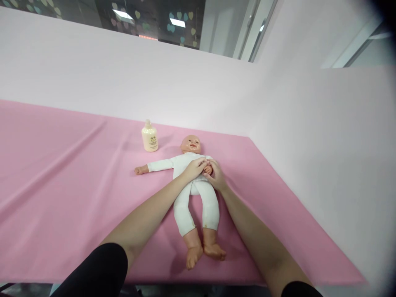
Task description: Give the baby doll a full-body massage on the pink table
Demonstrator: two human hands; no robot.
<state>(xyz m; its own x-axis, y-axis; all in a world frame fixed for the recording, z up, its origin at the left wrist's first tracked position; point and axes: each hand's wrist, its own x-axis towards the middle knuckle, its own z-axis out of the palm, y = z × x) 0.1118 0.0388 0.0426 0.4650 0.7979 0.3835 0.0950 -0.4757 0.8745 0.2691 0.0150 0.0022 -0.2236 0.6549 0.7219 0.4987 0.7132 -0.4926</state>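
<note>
A baby doll (193,187) lay on its back on the pink-covered counter (62,173), dressed in a white one-piece suit, its bare feet pointing back toward the person and its head on the far side of the hands. Both of the person's hands met over the doll's chest. The left hand (194,168) reached in from the near left with its fingers curled down onto the white cloth, and the right hand (216,175) came in from the near right, wrapped about the doll's small hand (208,169), which showed between the two sets of fingers. The hands were close together and touching or nearly so; how firmly either one gripped could not be told from where I stood. The doll's other arm (154,166) stretched straight out along the counter, away to the left of the hands, its little fist resting on the cloth. Beyond the hands and a bit to the left, near the doll's head, a cream-coloured bottle (149,136) stood upright on the counter, apart from the doll. Behind all of it rose a pale pink backdrop (216,82), and the person's dark sleeves (99,270) showed at the near edge.
</note>
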